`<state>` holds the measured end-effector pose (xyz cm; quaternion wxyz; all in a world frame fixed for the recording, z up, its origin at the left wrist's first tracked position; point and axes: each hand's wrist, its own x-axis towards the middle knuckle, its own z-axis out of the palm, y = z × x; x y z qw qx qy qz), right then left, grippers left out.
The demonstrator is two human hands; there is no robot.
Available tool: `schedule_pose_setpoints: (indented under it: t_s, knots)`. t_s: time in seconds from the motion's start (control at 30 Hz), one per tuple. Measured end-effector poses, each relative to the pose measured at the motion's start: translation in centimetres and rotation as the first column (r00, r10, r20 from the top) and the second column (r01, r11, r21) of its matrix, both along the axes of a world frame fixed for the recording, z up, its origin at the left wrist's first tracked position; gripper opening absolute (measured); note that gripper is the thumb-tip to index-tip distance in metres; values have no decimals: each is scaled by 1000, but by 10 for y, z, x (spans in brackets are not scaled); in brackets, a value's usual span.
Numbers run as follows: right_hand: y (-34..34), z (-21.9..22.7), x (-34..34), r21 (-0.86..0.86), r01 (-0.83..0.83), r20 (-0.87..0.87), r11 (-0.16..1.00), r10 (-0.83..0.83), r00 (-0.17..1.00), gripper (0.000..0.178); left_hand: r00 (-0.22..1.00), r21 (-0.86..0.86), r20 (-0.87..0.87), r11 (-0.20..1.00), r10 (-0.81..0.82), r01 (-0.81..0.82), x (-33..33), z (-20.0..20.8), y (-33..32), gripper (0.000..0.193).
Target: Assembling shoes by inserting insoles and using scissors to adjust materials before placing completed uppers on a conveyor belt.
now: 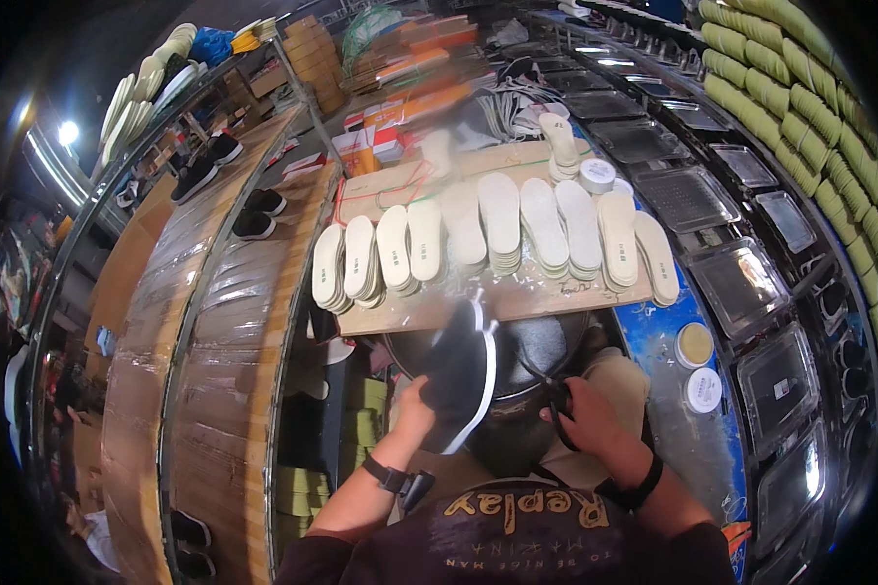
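Note:
My left hand [415, 408] is closed round a black shoe [454, 375] with a white sole edge, tilted in front of my body and slightly blurred. In my right hand [595, 417] is a pair of black-handled scissors [553, 398], pointing up and left toward the shoe. Just beyond both hands, stacks of cream insoles [500, 214] stand in a row on a light wooden board [439, 310]. A dark round tub [566, 341] lies under the scissors, partly hidden by the board and my arms.
Left are long plastic-wrapped racks [229, 390] with black shoes [256, 226]. Round tins [695, 344] sit on a blue bench [658, 336] to the right. Beyond it stand metal trays [741, 283] and piled green insoles [800, 107]. A blurred orange stack [429, 63] rises behind the board.

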<state>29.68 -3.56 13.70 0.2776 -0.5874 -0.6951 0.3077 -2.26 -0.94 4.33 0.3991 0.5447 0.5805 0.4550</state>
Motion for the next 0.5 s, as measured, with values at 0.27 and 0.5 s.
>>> schedule_pose_setpoints:
  t_s: [0.27,0.5]
  knots:
    - [5,-1,-16,-68,-323,280,944,328,902,57,670,329,-728,932,148,152,-46,56,-27,22]
    - [-4,-4,-12,-245,-272,366,930,349,863,60,524,160,-850,973,52,163,-51,48,-41,19]
